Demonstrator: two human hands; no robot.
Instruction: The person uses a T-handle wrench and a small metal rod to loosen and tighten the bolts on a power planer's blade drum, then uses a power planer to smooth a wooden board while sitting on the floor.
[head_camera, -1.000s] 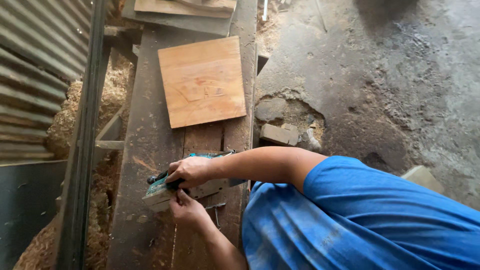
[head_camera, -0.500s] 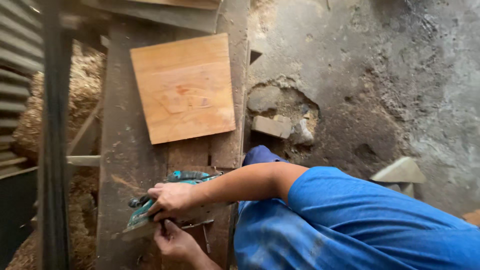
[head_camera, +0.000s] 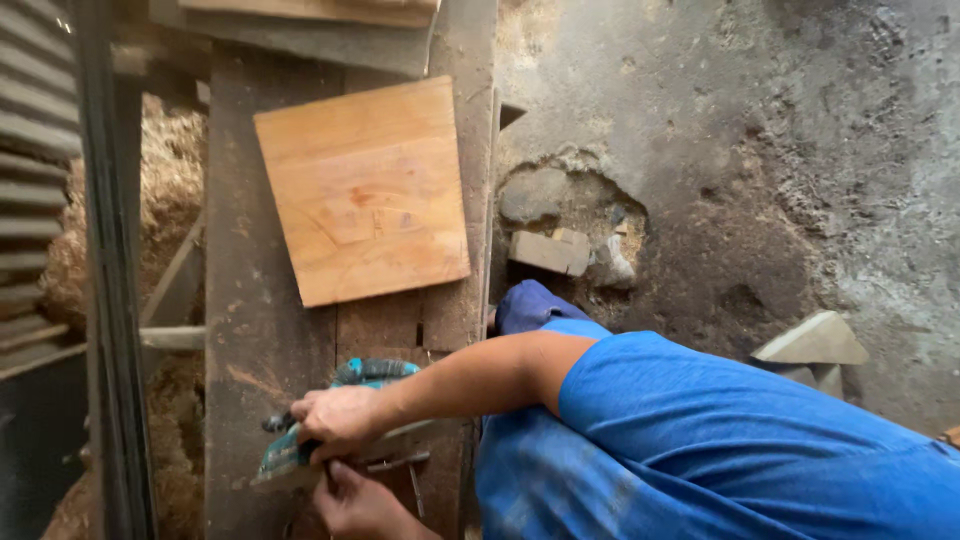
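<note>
Teal power tool (head_camera: 330, 420) under right hand (head_camera: 335, 420) (fingers wrapped), left hand (head_camera: 360, 505) w/ fingers hidden.

Rough woodworking shed: worn workbench (head_camera: 260, 330), sawdust heaps (head_camera: 170, 160), corrugated wall (head_camera: 35, 150)

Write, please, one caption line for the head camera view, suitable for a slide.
Right hand grips a teal power tool on a dark workbench; left hand just below; square wooden board beyond.

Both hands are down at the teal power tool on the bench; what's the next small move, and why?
Probably steady the teal power tool before anything else. The right hand grips it on top, while the left hand works underneath near its base. The square wooden board lies apart, further up the workbench.
</note>
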